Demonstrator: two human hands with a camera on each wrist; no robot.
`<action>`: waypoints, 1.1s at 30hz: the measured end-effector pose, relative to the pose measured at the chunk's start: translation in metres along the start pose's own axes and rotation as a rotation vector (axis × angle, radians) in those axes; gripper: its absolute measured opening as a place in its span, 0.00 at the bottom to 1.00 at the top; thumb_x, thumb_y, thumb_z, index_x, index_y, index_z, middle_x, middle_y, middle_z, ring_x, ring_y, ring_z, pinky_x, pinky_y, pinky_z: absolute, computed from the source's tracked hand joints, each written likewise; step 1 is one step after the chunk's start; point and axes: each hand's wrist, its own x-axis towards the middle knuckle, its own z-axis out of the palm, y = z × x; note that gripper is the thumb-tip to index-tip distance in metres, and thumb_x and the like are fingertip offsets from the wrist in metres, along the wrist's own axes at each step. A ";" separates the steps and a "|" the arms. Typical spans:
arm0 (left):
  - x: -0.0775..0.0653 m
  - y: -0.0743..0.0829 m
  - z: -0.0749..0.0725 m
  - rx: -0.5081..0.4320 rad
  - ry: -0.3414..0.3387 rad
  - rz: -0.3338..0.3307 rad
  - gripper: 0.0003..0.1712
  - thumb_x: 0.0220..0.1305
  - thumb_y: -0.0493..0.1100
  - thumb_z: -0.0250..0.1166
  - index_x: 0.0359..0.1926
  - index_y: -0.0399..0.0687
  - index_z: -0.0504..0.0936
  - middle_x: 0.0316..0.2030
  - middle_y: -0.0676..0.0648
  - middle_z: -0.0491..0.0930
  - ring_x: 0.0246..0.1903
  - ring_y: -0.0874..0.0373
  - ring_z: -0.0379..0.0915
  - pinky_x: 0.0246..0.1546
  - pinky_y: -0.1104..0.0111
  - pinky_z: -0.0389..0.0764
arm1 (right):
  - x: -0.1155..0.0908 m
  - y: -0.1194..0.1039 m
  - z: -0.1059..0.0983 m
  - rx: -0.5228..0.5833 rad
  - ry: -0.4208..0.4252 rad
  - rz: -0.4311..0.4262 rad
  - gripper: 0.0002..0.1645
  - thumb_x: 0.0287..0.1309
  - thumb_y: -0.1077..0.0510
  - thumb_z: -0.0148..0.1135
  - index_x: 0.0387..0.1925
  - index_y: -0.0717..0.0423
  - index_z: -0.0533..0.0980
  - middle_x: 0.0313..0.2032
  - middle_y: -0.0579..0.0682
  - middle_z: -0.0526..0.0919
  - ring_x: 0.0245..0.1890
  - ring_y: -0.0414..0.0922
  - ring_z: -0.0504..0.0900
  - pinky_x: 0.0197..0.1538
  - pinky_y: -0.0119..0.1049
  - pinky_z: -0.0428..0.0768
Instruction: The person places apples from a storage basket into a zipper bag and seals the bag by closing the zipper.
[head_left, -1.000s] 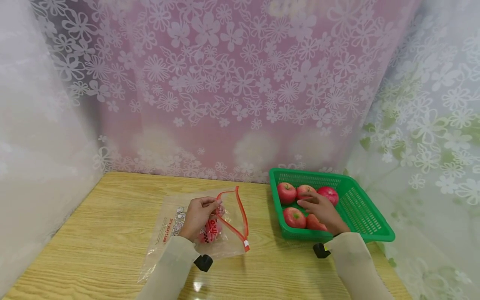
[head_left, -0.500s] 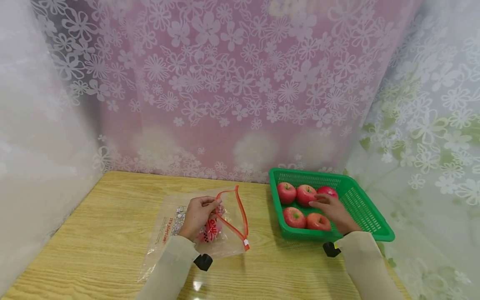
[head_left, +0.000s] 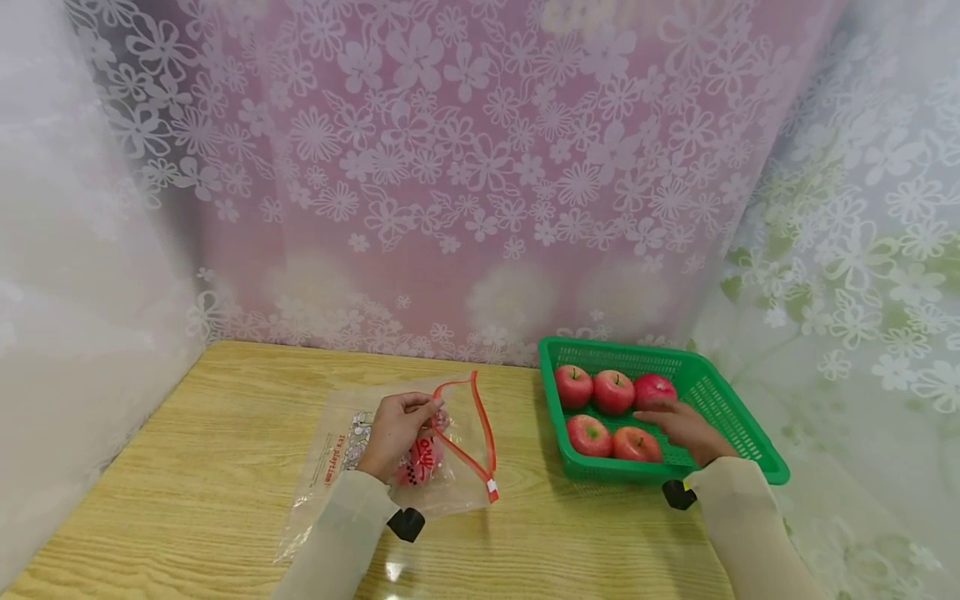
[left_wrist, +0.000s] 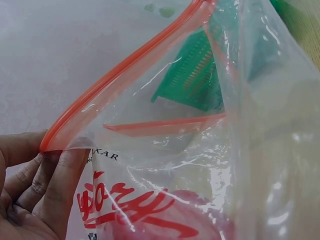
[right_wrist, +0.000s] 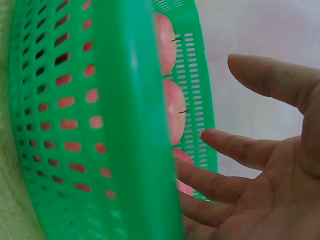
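Observation:
My left hand [head_left: 399, 435] pinches the red zip edge [left_wrist: 125, 67] of a clear printed plastic zip bag [head_left: 341, 454]. The bag's mouth gapes, and a round pinkish-red thing, apparently an apple [left_wrist: 170, 215], shows through the film inside. My right hand [head_left: 686, 427] hovers over the green basket [head_left: 622, 473], its fingers loosely spread and holding nothing. Nearest to its fingertips is the back-right red apple [head_left: 655, 387]; whether they touch is unclear. Further apples [head_left: 613, 392] lie in the basket's left half, one of them at the front [head_left: 637, 444].
Under everything is a wooden table [head_left: 225, 417]. A pink floral curtain [head_left: 480, 208] hangs behind it, and pale sheeting [head_left: 862, 333] closes off the right side. The basket's raised perforated wall [right_wrist: 65, 120] stands beside my right hand.
My right hand has drawn to the right across the basket, away from the front-right and back-middle apples, uncovering both. The left hand and bag have stayed put.

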 end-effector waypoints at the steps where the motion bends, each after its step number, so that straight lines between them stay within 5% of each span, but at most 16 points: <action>1: 0.000 0.000 0.000 0.000 -0.001 0.003 0.13 0.66 0.39 0.63 0.45 0.33 0.82 0.33 0.45 0.84 0.31 0.60 0.81 0.33 0.69 0.84 | 0.000 0.000 0.000 -0.003 -0.007 0.005 0.43 0.67 0.43 0.55 0.68 0.72 0.56 0.67 0.73 0.56 0.63 0.73 0.59 0.61 0.64 0.65; 24: 0.001 -0.001 -0.002 0.001 -0.009 0.011 0.12 0.66 0.39 0.62 0.44 0.33 0.82 0.31 0.46 0.83 0.29 0.61 0.79 0.30 0.71 0.83 | 0.012 0.014 0.004 -0.064 -0.083 0.084 0.43 0.66 0.48 0.57 0.67 0.74 0.54 0.64 0.77 0.56 0.58 0.73 0.64 0.53 0.64 0.72; 33: 0.000 0.001 -0.002 0.004 -0.004 0.005 0.10 0.66 0.38 0.62 0.43 0.34 0.83 0.30 0.46 0.83 0.27 0.61 0.79 0.29 0.71 0.83 | 0.018 0.022 0.005 -0.196 -0.133 -0.020 0.43 0.65 0.47 0.59 0.62 0.80 0.59 0.61 0.78 0.59 0.56 0.71 0.67 0.50 0.60 0.75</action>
